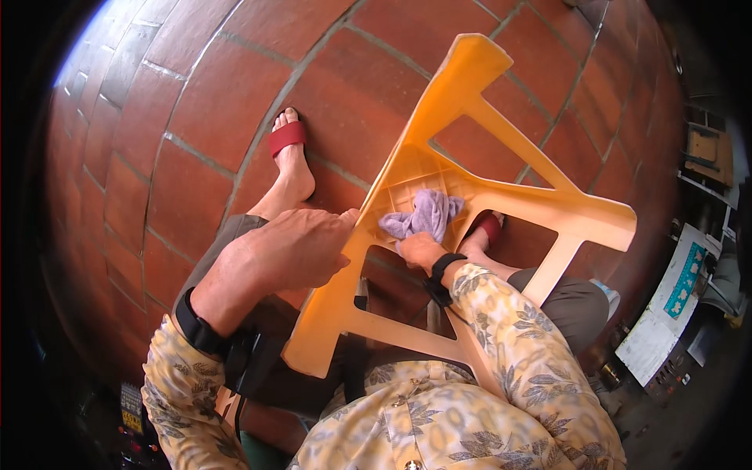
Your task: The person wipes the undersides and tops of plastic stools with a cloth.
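A yellow-orange plastic stool (pixel 376 326) is tipped on its side before me, its hollow, ribbed underside and open legs turned toward my right. My left hand (pixel 288 249) grips the stool along the rim of its seat; the fingertips behind the edge are partly hidden. Inside the hollow, my right hand (pixel 422 251) is closed on a crumpled lilac cloth (pixel 427 214), which lies against the ribbed underside of the seat. The right forearm passes between two of the stool's legs.
Red-brown floor tiles (pixel 235 123) with grey joints spread out ahead. My feet wear red-strapped sandals (pixel 287 138). At the right stands a white surface (pixel 652 329) with a teal patterned strip (pixel 685 279). Farther up the right edge is a brown wooden item (pixel 705 148).
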`<action>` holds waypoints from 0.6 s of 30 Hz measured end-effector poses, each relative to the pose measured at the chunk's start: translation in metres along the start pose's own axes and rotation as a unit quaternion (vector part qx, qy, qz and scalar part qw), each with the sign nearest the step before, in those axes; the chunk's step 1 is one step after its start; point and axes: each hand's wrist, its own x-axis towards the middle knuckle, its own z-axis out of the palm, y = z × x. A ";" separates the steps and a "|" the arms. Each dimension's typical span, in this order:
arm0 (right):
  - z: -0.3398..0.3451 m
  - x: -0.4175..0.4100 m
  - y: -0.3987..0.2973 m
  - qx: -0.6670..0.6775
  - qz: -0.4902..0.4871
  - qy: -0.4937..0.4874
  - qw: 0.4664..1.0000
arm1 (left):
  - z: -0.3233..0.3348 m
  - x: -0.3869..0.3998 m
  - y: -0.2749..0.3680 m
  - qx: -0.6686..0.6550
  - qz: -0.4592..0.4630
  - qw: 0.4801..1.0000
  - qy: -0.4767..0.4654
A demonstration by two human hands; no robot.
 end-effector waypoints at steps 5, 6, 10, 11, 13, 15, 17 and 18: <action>-0.053 -0.039 0.056 0.135 0.098 -0.108 0.980 | 0.011 0.004 -0.016 -0.006 0.036 0.999 0.021; -0.065 -0.042 0.073 0.148 0.087 0.003 0.985 | 0.013 0.004 -0.017 -0.012 0.030 0.999 0.020; -0.080 -0.030 0.103 0.156 0.228 0.273 0.921 | 0.010 0.003 -0.014 -0.032 0.029 0.999 0.026; -0.077 -0.023 0.101 0.126 0.210 0.319 0.916 | 0.010 0.003 -0.014 -0.036 0.026 0.999 0.025; -0.061 -0.009 0.086 0.098 0.190 0.360 0.908 | 0.007 0.002 -0.012 -0.013 0.023 1.000 0.015; -0.036 0.002 0.057 0.042 0.148 0.268 0.951 | 0.007 0.004 -0.012 0.010 0.019 1.000 0.007; -0.032 0.011 0.039 -0.001 0.151 0.251 0.956 | 0.010 0.004 -0.013 -0.051 0.021 0.998 0.003; -0.029 0.014 0.037 -0.046 0.155 0.235 0.959 | 0.011 0.005 -0.013 -0.051 0.020 0.999 0.002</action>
